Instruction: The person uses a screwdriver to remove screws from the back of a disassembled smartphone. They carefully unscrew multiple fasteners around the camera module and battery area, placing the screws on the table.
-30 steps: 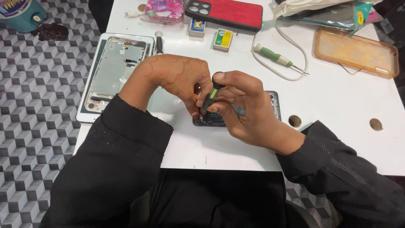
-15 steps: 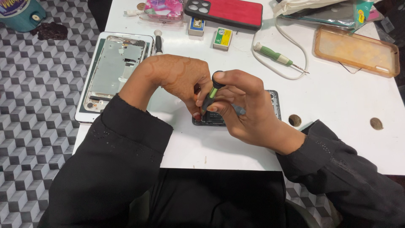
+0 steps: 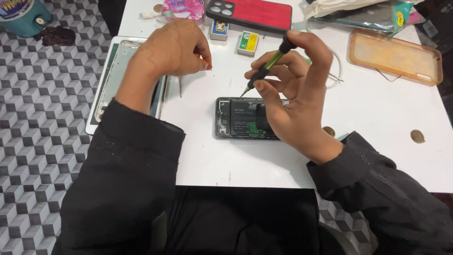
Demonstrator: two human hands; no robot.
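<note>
Pinched in the right hand [image 3: 295,89], a green-and-black screwdriver [image 3: 266,68] is held tip-down just above the opened phone [image 3: 245,118] at the table [image 3: 226,156] centre. The left hand [image 3: 172,49] is loosely curled, possibly pinching something tiny. The back is already off; the battery remains seated.

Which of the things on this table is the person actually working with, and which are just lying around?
In use:
right hand
green-handled screwdriver
opened phone
left hand

Lying about:
red phone case
clear orange case
two small boxes
detached phone panel
</note>
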